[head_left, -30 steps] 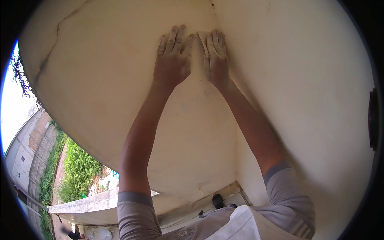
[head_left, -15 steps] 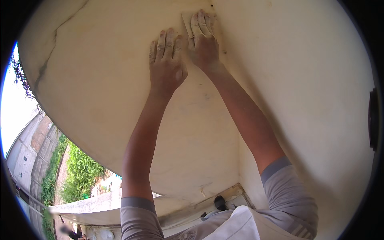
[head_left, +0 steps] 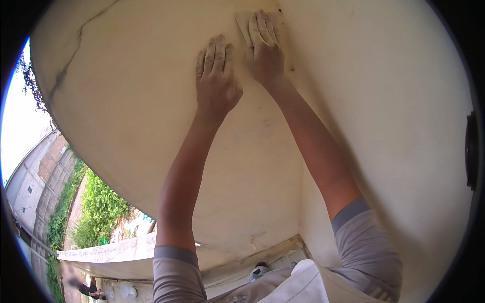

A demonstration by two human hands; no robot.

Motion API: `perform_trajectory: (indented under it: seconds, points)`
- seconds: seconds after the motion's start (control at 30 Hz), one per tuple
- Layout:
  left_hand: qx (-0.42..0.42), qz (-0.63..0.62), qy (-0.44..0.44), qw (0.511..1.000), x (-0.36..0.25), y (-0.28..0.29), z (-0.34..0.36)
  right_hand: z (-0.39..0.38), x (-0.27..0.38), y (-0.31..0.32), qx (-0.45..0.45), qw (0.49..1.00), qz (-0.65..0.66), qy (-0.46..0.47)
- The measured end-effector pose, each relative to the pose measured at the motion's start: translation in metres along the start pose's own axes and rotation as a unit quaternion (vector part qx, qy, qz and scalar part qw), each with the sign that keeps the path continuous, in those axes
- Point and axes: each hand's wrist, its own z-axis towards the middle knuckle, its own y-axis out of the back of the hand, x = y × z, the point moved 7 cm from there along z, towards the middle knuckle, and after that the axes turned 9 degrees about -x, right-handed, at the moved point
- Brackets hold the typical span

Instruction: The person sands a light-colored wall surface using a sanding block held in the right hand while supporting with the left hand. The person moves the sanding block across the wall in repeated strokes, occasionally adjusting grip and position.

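My right hand [head_left: 266, 53] presses a pale, thin sheet of sandpaper [head_left: 244, 25] flat against the cream plastered surface [head_left: 151, 101], close to the corner with the adjoining wall. Its fingers lie stretched over the sheet, one edge of which shows to their left. My left hand [head_left: 218, 76] rests flat on the same surface, just left of and a little lower than the right, fingers extended and holding nothing. Whitish dust coats the fingers of both hands. Both arms reach upward.
A dark crack [head_left: 76, 50] runs through the plaster at upper left. The smooth wall [head_left: 384, 101] rises at right, with a dark object [head_left: 471, 151] at its far edge. Beyond the curved edge at left are green plants [head_left: 101, 202] and a concrete building. A person [head_left: 91, 289] is at lower left.
The view has shifted slightly. Against the marks on the plaster, both hands have slid a little to the left, the sandpaper still under the right. More of the person at lower left shows.
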Motion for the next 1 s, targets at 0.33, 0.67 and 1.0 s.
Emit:
perform_trajectory:
  seconds: [0.33, 0.67, 1.0]
  points:
    - [-0.073, 0.022, 0.060, 0.995, 0.009, 0.022, -0.003, -0.007, 0.027, -0.006, -0.010, 1.000, -0.019, -0.005]
    - [-0.034, -0.041, 0.011, 0.999, 0.045, 0.084, -0.057, -0.104, 0.021, 0.027, 0.065, 0.994, -0.066, 0.065]
    - [-0.141, -0.119, 0.029, 0.982, 0.058, 0.096, -0.067, -0.129, 0.029, 0.024, 0.075, 0.990, -0.075, 0.096]
